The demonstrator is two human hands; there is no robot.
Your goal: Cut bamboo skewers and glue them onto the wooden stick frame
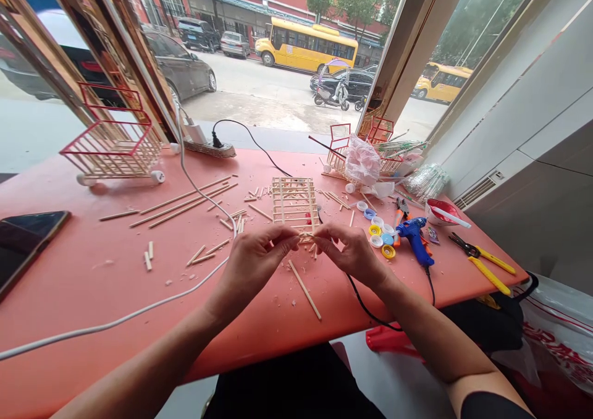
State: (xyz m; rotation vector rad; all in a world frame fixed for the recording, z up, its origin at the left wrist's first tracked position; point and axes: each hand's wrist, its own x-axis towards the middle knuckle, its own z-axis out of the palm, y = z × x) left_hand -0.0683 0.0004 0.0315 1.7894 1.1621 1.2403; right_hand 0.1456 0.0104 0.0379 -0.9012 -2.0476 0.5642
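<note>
A small frame of thin wooden sticks point(293, 204), built like a basket with crossbars, stands on the pink table in front of me. At its near end my left hand point(262, 249) pinches one side of a short wooden stick point(306, 238). My right hand point(345, 246) pinches the other side, thumb against fingers. The fingertips partly cover the stick, and whether it touches the frame I cannot tell. One loose stick point(304, 290) lies just below my hands. To the right of my right hand are several plastic bottle caps point(376, 241) and a blue glue gun point(417, 240).
A red-rimmed stick cart point(113, 141) stands at the back left, a phone point(28, 246) at the left edge. A white cable point(139, 311) crosses the table. Yellow-handled pliers point(482, 258) and a red bowl point(445, 212) lie right. Cut sticks point(185, 203) are scattered about.
</note>
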